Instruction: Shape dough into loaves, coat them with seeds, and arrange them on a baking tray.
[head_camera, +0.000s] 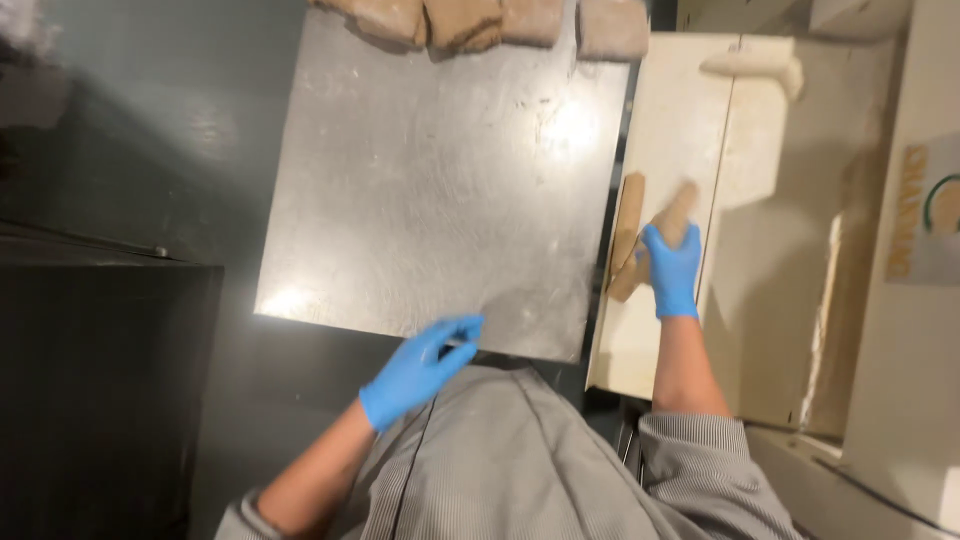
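Right hand (672, 270) in its blue glove closes its grip on the tan, soft-looking dough roll (655, 243) on the pale belt (670, 140), likely light and squashy, best cupped mid-length, while the left hand (420, 368) hovers open over the steel tabletop (440, 180).

Dark grey worktop (230, 150) carried square, scuffed steel tray (440, 180). Row of tan dough pieces (490, 22) lay along tray's far edge. Beside it, cream floured board (665, 140) bore brown dough strip (627, 225) and pale dough roll (752, 66).
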